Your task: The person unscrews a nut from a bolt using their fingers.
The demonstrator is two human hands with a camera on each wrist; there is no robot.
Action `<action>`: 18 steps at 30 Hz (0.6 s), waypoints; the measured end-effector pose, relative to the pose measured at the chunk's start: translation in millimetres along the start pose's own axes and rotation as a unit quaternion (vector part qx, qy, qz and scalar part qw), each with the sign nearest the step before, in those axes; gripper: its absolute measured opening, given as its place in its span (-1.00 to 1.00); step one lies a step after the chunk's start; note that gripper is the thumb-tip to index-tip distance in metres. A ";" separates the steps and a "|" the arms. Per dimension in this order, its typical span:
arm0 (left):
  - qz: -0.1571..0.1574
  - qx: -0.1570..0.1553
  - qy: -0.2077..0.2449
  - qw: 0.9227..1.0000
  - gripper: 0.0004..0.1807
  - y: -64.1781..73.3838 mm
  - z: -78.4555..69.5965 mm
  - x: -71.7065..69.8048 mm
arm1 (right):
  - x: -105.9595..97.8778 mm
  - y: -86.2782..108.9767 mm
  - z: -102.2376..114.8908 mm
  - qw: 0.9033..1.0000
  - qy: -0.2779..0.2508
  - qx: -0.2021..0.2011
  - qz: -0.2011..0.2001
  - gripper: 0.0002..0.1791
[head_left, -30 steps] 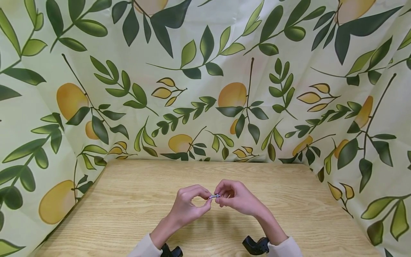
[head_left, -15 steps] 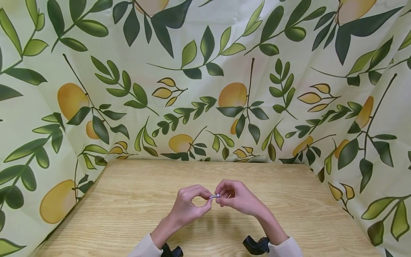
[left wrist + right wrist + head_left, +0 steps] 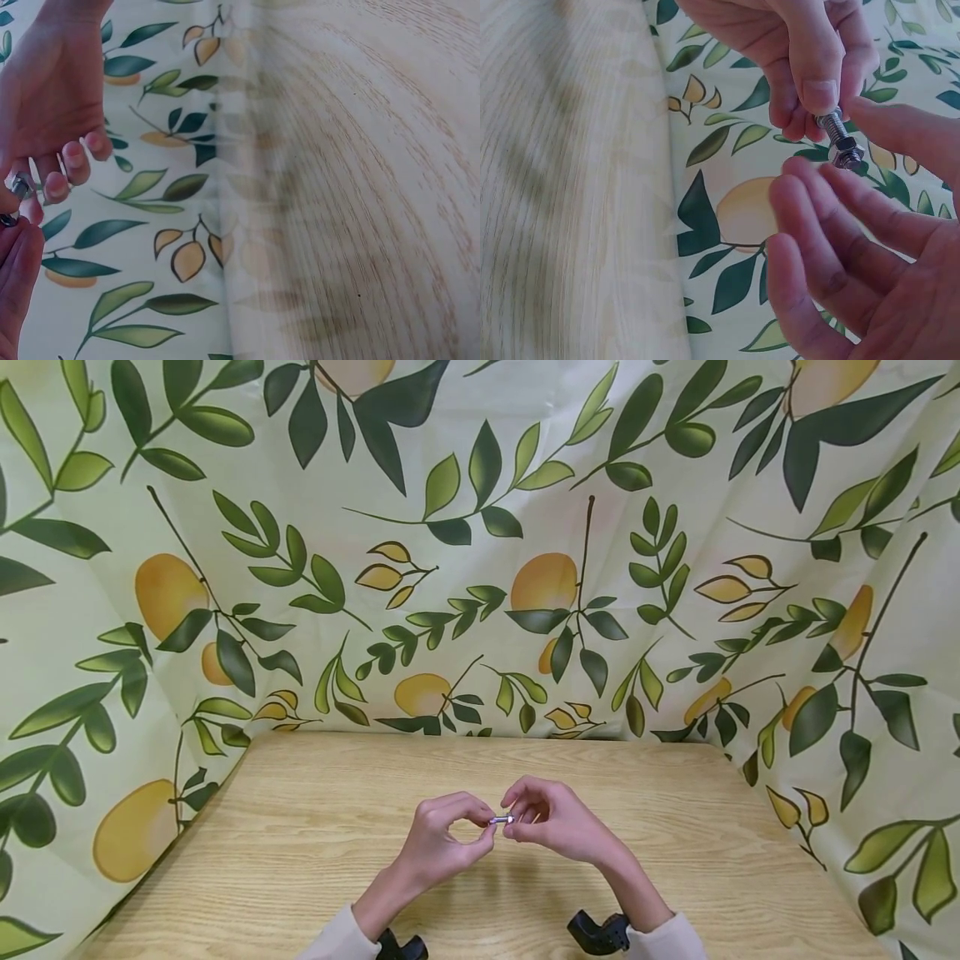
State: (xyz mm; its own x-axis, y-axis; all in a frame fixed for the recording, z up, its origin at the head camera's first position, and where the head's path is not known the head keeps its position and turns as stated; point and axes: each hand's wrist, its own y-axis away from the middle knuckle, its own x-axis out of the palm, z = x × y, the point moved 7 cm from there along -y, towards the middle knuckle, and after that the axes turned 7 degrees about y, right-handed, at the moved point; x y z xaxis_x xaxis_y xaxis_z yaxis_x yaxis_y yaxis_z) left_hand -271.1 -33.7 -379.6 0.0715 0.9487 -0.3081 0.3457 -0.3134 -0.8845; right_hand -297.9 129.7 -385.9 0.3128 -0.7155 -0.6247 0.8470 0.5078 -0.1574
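A small silver bolt (image 3: 500, 819) is held level above the table in the head view. My left hand (image 3: 446, 835) pinches its left end between thumb and fingertips. On the bolt's other end sits a hex nut (image 3: 846, 152), with the thread (image 3: 832, 129) showing behind it in the right wrist view. My right hand (image 3: 558, 822) is around the nut, its thumb and index finger spread to either side and not gripping it; whether a fingertip touches it I cannot tell. In the left wrist view the nut (image 3: 21, 185) is partly hidden by fingers.
A light wood-grain table (image 3: 337, 793) lies under both hands. Behind it and along its sides hangs a cloth (image 3: 465, 568) printed with leaves and orange fruit. Black wrist devices (image 3: 597, 933) are worn at the cuffs.
The right index finger has lifted a little, and the nut end of the bolt looks slightly shifted. The left hand stays where it was, still pinching the bolt.
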 end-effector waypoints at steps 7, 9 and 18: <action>0.000 -0.001 0.004 1.000 -0.76 0.9 0.8 0.5 | 0.4 -0.5 -0.9 1.000 0.020 0.001 -0.002 -0.88; 0.001 -0.003 0.005 1.000 -0.75 1.0 0.8 0.8 | -0.3 -0.4 -0.1 1.000 0.017 -0.002 -0.010 -0.92; 0.001 -0.003 0.004 1.000 -0.77 0.6 0.4 0.7 | 0.9 -0.3 -2.5 1.000 0.001 0.009 0.000 -0.75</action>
State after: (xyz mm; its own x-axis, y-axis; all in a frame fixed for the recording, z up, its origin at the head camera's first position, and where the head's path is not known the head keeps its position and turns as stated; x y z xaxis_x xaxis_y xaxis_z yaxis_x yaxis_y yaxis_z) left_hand -271.3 -33.2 -380.4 0.0806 0.9481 -0.3076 0.3518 -0.3158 -0.8812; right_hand -299.0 130.0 -388.2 0.3115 -0.7152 -0.6257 0.8546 0.4988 -0.1446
